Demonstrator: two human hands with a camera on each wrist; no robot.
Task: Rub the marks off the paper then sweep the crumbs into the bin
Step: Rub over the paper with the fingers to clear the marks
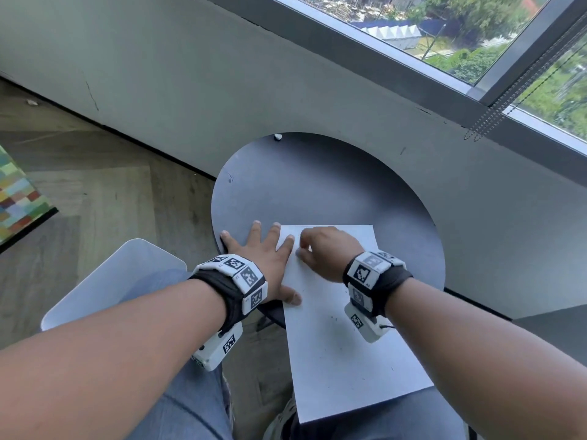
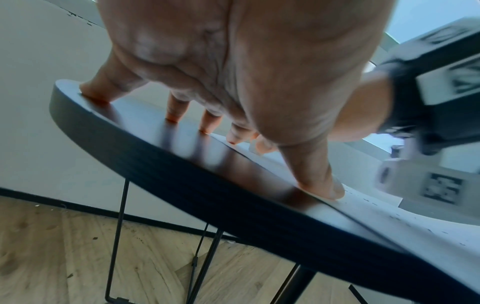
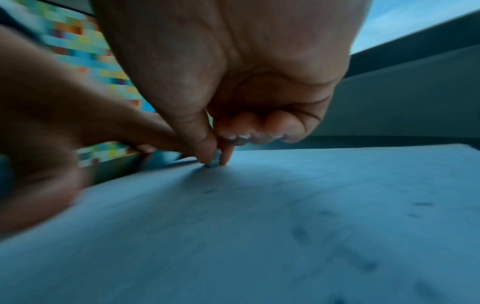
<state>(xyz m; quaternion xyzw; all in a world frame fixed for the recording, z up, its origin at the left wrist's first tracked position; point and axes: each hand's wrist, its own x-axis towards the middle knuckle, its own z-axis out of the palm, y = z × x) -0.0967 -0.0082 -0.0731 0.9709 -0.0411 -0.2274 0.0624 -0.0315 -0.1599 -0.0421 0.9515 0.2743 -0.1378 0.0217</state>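
A white sheet of paper (image 1: 336, 344) lies on the round dark table (image 1: 317, 185) and overhangs its near edge above my lap. My left hand (image 1: 270, 258) lies flat with spread fingers, pressing the paper's left edge and the tabletop; its thumb (image 2: 330, 189) rests on the sheet. My right hand (image 1: 300, 250) pinches a small pale eraser (image 3: 215, 159) between thumb and forefinger, its tip touching the paper (image 3: 259, 226) near the top left corner. Faint grey marks (image 3: 324, 236) and small dark crumbs (image 1: 333, 319) dot the sheet.
A white plastic bin (image 1: 127, 281) sits low at the left, beside my left forearm and below the table's rim. A small white object (image 1: 277, 137) lies at the table's far edge by the grey wall. Thin black table legs (image 2: 119, 236) stand on the wooden floor.
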